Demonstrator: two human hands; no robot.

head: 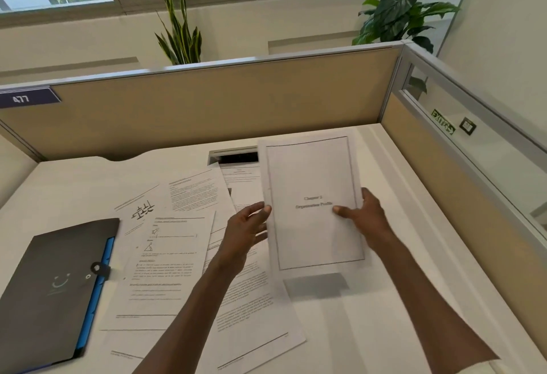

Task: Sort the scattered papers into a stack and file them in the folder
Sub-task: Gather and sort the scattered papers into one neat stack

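Both hands, left hand (247,231) and right hand (365,213), pinch a sheet (313,202), its text blurred.

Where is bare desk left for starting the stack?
Bare desk lies right of the held sheet, along the side partition, and at the far left corner, behind the folder. The middle is crowded with overlapping scattered papers.

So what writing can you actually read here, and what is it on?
"477": white digits on the dark tag on the partition.
"Chapter 2": blurred, a likely reading, on the held sheet; the line below it is too blurred.
Green sign behind the side glass: seen reversed, unreadable.
Loose papers: print too small.
Folder: a smiley mark, no words.
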